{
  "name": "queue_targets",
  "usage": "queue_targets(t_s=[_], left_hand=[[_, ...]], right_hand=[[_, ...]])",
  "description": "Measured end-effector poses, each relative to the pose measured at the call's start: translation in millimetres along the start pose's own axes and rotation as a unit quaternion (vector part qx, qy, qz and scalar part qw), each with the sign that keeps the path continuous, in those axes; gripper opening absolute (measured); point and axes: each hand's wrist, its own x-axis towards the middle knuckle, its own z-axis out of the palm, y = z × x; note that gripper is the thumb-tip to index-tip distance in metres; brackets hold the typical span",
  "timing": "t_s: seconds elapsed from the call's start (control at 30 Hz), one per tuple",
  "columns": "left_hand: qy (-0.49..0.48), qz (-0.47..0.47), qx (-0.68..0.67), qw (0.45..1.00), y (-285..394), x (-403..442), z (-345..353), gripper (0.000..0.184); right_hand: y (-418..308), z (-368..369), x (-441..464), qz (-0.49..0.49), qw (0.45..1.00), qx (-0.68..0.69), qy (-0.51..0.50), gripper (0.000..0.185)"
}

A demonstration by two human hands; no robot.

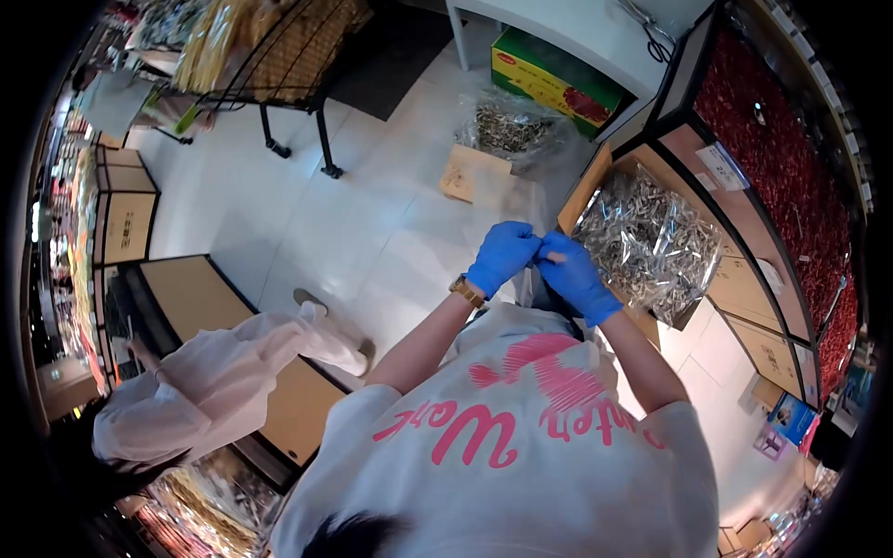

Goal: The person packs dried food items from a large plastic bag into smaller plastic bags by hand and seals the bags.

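Note:
My left hand (503,259), in a blue glove with a gold watch at the wrist, meets my right hand (575,279), gloved in the same blue. The fingers of both are pinched together on a thin clear plastic bag (517,197), which hangs in front of them and is hard to make out. Just right of my right hand stands an open cardboard box (595,191). Inside it, a clear liner bag holds many small greyish-brown dried pieces (656,246), whose kind I cannot tell.
On the floor ahead lie a clear bag of similar pieces (510,128) and a tan carton piece (476,174). A green and yellow box (553,82) sits under a white table. Red dried goods (777,139) fill a display on the right. Another person (205,381) stands left; a cart (279,102) is beyond.

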Motion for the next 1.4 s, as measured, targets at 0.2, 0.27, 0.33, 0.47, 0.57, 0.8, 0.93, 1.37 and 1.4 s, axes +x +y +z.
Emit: queue_targets(t_s=[0.2,0.27,0.33,0.47,0.57,0.8,0.93,1.37,1.4], left_hand=[[-0.035,0.112,0.255,0.960,55.5,138.0,-24.4,0.019],[-0.040,0.100,0.303,0.947,72.8,183.8,-33.1,0.020],[-0.049,0.124,0.312,0.940,87.2,219.2,-46.5,0.020],[-0.104,0.100,0.416,0.898,107.4,281.8,-75.2,0.020],[-0.091,0.033,0.298,0.950,95.5,326.7,-97.2,0.022],[-0.161,0.095,0.457,0.870,68.0,461.5,-193.8,0.022],[-0.118,0.096,0.436,0.887,46.0,516.5,-258.6,0.017],[-0.243,0.167,0.215,0.931,-31.7,557.3,-187.9,0.013],[-0.265,0.213,0.217,0.915,-44.8,572.6,-195.4,0.014]], right_hand=[[96.3,5.3,84.9,0.303,0.762,0.549,0.161,0.025],[97.9,-22.5,131.6,0.324,0.733,0.580,0.149,0.034],[114.6,-19.3,166.4,0.264,0.566,0.760,0.179,0.041],[174.7,-18.4,227.6,0.231,0.671,0.688,0.148,0.051],[218.3,1.3,286.2,0.347,0.422,0.814,0.196,0.047],[289.2,104.4,408.8,0.408,0.502,0.725,0.237,0.052],[327.1,116.5,439.1,0.500,0.768,0.370,0.152,0.050],[437.4,175.2,487.5,0.468,0.702,0.537,0.006,0.073],[451.7,178.8,475.4,0.461,0.751,0.472,-0.029,0.076]])
